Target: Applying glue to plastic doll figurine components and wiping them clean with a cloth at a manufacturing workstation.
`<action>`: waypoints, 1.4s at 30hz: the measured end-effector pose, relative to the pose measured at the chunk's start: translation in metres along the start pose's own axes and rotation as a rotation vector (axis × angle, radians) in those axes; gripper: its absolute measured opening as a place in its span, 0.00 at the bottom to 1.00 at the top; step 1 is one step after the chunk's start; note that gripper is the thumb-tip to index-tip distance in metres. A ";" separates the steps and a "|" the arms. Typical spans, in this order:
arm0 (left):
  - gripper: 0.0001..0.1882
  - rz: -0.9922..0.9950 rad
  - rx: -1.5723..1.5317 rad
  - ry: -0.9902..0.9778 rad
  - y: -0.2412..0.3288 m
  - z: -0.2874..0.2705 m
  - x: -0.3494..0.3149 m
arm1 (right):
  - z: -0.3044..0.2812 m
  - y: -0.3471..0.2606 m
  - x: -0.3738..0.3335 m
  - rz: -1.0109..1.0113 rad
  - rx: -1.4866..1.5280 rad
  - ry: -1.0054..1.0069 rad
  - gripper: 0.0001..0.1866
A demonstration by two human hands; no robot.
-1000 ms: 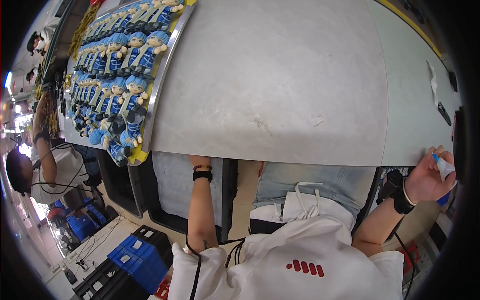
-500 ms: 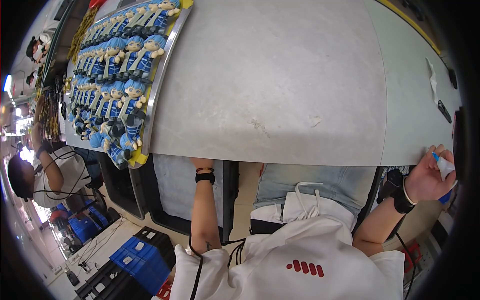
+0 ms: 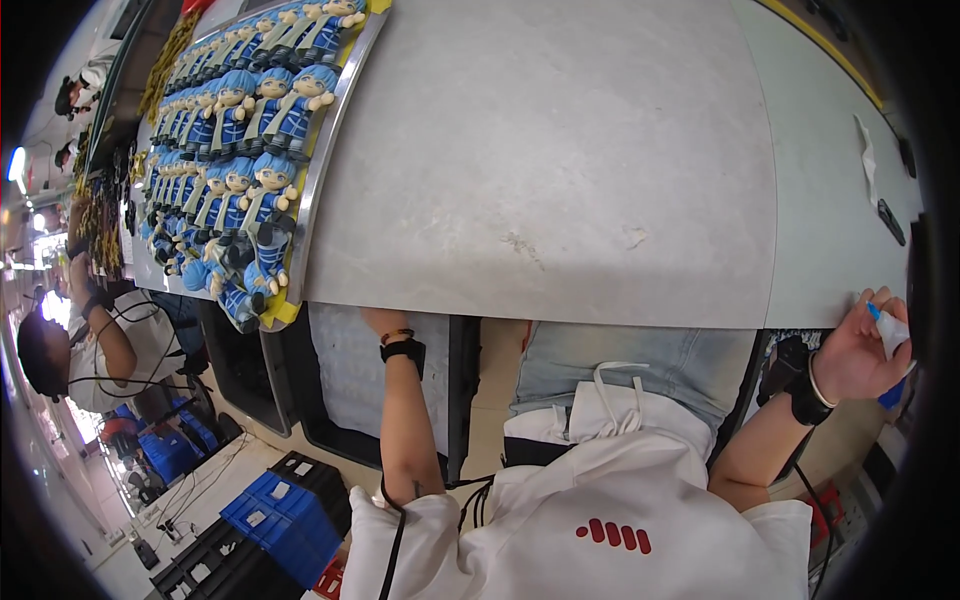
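Observation:
My left hand (image 3: 384, 319) reaches down over a dark-rimmed grey bin (image 3: 343, 368) below the table's front edge. That edge hides its fingers, so I cannot see whether they hold anything. Off at the far right, my right hand (image 3: 857, 352) is raised beside the table with its fingers curled round a small white bottle with a blue tip (image 3: 893, 331). Rows of blue-haired dolls (image 3: 231, 108) in blue outfits fill a metal-edged tray (image 3: 335, 125) at the table's left; several at its near end lie tumbled together.
The grey table (image 3: 560, 130) spans the middle. Towards its right end lie a white strip (image 3: 866, 160) and a black-handled tool (image 3: 890, 222). Blue crates (image 3: 280, 525) and black ones stand at lower left. A co-worker (image 3: 105, 340) sits at the left.
My left hand has shifted a little to the left above the bin. My right hand still grips the bottle in nearly the same place. The view has moved slightly.

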State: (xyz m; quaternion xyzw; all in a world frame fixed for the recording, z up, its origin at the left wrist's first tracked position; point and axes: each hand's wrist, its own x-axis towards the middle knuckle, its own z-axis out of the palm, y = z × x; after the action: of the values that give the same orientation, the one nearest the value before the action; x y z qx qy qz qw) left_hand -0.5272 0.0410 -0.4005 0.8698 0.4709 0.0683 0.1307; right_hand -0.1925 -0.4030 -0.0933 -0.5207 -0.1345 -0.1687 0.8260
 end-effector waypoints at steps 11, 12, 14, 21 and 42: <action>0.17 -0.183 0.069 0.133 -0.042 0.004 -0.001 | 0.002 0.002 -0.001 0.021 0.045 -0.017 0.21; 0.17 -0.132 0.061 0.241 -0.053 0.004 0.001 | 0.001 0.002 -0.001 0.027 0.050 -0.017 0.21; 0.17 -0.148 0.038 0.266 -0.046 -0.005 0.011 | -0.001 0.002 -0.001 0.025 0.039 -0.013 0.21; 0.15 -0.082 0.101 0.152 -0.053 -0.032 0.061 | 0.001 0.003 -0.001 0.026 0.029 0.004 0.22; 0.16 0.100 0.089 0.144 -0.038 -0.018 0.044 | 0.008 0.003 -0.004 -0.009 -0.037 0.035 0.15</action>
State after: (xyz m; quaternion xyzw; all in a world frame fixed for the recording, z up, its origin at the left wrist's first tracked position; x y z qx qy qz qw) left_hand -0.5374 0.1005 -0.3948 0.8900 0.4375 0.1160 0.0544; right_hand -0.1951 -0.3938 -0.0934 -0.5324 -0.1192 -0.1842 0.8176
